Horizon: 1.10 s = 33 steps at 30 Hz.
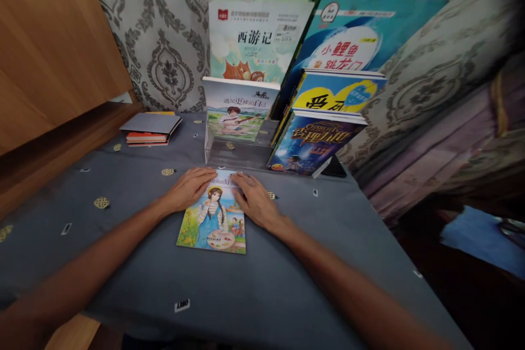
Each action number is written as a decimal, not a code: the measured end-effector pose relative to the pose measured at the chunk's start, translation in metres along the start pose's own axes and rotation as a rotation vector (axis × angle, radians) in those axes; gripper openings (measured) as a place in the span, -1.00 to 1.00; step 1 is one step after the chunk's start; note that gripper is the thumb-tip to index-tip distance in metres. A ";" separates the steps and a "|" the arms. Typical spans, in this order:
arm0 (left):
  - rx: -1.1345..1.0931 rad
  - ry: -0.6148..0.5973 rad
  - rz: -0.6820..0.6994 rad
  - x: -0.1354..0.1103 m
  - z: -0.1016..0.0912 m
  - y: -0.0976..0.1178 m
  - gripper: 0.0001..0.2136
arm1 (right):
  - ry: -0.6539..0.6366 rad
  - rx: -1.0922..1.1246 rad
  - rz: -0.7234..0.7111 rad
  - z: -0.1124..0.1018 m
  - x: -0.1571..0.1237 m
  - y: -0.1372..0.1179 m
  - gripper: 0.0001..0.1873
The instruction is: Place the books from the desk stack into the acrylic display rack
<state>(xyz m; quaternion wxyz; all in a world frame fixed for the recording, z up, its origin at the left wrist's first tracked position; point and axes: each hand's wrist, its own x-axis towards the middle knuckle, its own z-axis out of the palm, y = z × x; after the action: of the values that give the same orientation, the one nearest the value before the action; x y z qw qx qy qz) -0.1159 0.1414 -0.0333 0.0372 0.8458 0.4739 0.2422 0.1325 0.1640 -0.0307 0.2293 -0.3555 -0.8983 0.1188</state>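
Note:
A thin picture book [213,219] lies on the grey tablecloth, its cover showing a girl in a blue dress with a palette. My left hand [191,187] rests at the book's upper left edge, fingers stretched out and touching it. At the upper right edge, my right hand [256,197] lies with its fingers extended over the corner and the thumb along the side. Both hands look open and flat; the undersides of the fingers are hidden. Just beyond stands a clear book rack [241,156] holding a book with a guitar player [235,117] on its cover.
More books fill the rack, among them a white-green one [262,33], a teal one [369,27] and a dark blue one [314,142]. A small stack of books [150,128] sits at the back left, near a wooden panel [53,49]. Patterned wallpaper [168,60] lies behind.

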 end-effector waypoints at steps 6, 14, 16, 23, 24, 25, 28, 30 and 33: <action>0.024 0.035 -0.047 -0.005 -0.003 -0.011 -0.63 | 0.039 -0.044 0.024 -0.001 -0.005 -0.001 -0.58; 0.076 0.033 -0.167 -0.007 -0.005 -0.017 -0.62 | 0.021 -0.049 0.030 -0.002 -0.007 -0.002 -0.58; 0.094 0.044 -0.206 -0.007 -0.005 -0.017 -0.63 | 0.017 -0.056 0.054 -0.003 -0.007 -0.004 -0.57; 0.117 0.042 -0.238 -0.007 -0.006 -0.016 -0.64 | -0.032 -0.082 0.104 -0.008 -0.006 -0.011 -0.54; 0.119 0.038 -0.236 -0.007 -0.007 -0.015 -0.64 | -0.032 -0.089 0.115 -0.009 -0.006 -0.011 -0.53; 0.121 0.032 -0.233 -0.006 -0.008 -0.015 -0.64 | -0.034 -0.094 0.127 -0.009 -0.005 -0.011 -0.53; 0.115 0.017 -0.224 -0.006 -0.010 -0.014 -0.64 | -0.045 -0.092 0.148 -0.010 -0.005 -0.011 -0.52; 0.105 0.018 -0.219 -0.005 -0.011 -0.014 -0.64 | -0.048 -0.080 0.151 -0.010 -0.005 -0.011 -0.52; 0.093 0.037 -0.199 -0.006 -0.011 -0.015 -0.64 | -0.042 -0.051 0.158 -0.010 -0.005 -0.010 -0.52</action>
<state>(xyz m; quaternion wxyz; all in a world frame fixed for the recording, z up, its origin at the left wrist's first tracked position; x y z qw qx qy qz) -0.1351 0.1426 -0.0300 0.0131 0.7909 0.5667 0.2308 0.1352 0.1541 -0.0195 0.1911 -0.4287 -0.8747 0.1209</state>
